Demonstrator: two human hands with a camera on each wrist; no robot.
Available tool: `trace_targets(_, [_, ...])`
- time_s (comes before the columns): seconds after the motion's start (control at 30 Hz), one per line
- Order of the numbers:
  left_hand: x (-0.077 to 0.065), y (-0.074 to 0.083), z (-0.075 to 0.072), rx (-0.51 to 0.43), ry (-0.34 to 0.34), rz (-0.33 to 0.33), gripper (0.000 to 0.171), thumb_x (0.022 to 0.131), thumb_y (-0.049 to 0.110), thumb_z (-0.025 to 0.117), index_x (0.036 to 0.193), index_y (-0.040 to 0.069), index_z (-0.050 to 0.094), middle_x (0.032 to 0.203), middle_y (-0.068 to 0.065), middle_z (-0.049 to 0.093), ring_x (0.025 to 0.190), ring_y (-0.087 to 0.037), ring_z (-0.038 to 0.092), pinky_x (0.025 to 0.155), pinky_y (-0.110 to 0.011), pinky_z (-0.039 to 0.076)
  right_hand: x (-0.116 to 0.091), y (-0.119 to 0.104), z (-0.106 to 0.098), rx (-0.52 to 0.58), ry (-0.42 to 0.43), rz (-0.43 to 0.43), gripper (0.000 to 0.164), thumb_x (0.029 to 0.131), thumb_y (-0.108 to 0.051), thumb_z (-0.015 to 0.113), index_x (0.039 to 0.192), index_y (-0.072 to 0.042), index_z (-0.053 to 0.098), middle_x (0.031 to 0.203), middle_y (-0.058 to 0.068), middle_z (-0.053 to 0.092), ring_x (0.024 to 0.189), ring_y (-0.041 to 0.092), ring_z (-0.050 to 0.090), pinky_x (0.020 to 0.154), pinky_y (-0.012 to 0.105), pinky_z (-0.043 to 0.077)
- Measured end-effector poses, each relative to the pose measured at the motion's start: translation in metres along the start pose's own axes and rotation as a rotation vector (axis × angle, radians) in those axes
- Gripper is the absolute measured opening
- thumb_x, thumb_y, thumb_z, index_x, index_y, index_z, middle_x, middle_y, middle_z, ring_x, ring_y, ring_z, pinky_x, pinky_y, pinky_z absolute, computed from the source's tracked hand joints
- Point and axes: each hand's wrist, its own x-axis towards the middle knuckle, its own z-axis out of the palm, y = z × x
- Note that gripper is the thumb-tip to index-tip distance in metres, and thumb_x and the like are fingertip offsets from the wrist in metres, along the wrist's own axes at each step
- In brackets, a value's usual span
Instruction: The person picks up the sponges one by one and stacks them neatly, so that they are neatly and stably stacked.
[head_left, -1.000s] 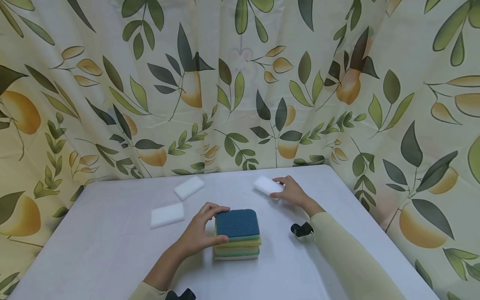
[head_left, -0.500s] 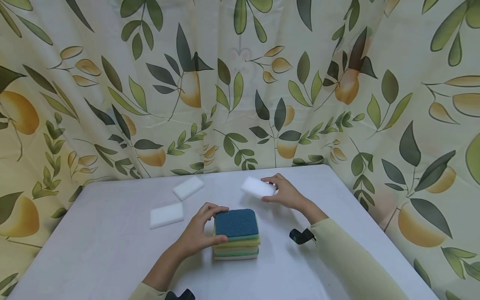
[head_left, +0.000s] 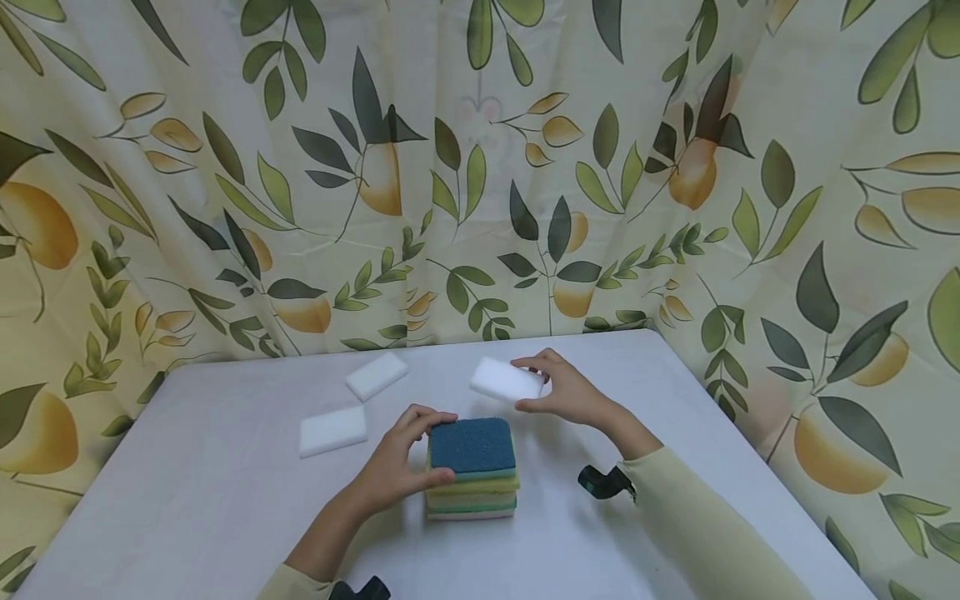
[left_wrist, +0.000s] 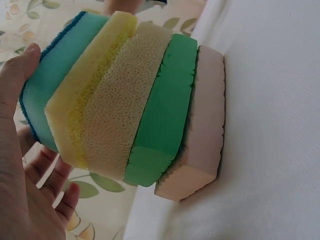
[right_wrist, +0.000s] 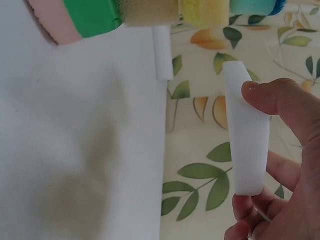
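Note:
A stack of sponges stands on the white table. On top lies a blue-faced sponge [head_left: 473, 446], above yellow [left_wrist: 82, 95], tan [left_wrist: 122, 90], green [left_wrist: 167, 100] and pale pink sponges [left_wrist: 205, 100]. My left hand [head_left: 397, 467] holds the blue-faced sponge at its left side, thumb on the near edge and fingers at the far edge. Behind the stack and to its right, my right hand [head_left: 570, 392] pinches a white sponge [head_left: 504, 380] by its right end. In the right wrist view this white sponge [right_wrist: 245, 135] is raised off the table, gripped between thumb and fingers.
Two more white sponges lie flat on the table, one at the back [head_left: 377, 377] and one nearer left [head_left: 333, 431]. A leaf-and-fruit patterned curtain [head_left: 480, 208] hangs behind the table [head_left: 187, 483]. Both wrists wear black camera mounts [head_left: 606, 482].
My right hand has lifted the white sponge and carried it left, toward the area behind the stack. The left hand and the stack have stayed in place.

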Motion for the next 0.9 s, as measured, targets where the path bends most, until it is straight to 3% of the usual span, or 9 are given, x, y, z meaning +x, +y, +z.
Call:
trace_targets(0.63, [0.000,-0.004,0.000,-0.026,0.020,0.020,0.064,0.080,0.045,0.078,0.138,0.032,0.053,0.123,0.010,0.051,0.106,-0.011,0.049,0.090,-0.055,0.043,-0.022,-0.040,-0.011,0.015,-0.056,-0.105,0.066,0.077,-0.032,0.084,0.137,-0.021,0.058,0.120,0.003,0.051,0.108,0.023,0.052,0.087,0.043,0.049])
trace_targets(0.9, [0.000,-0.006,0.002,-0.025,0.039,0.017,0.066,0.079,0.044,0.080,0.137,0.022,0.055,0.123,0.007,0.053,0.106,-0.011,0.048,0.090,-0.051,0.045,-0.032,-0.054,-0.013,0.017,-0.099,-0.150,0.065,0.078,-0.036,0.083,0.136,-0.021,0.058,0.117,0.000,0.052,0.107,0.019,0.051,0.088,0.042,0.046])
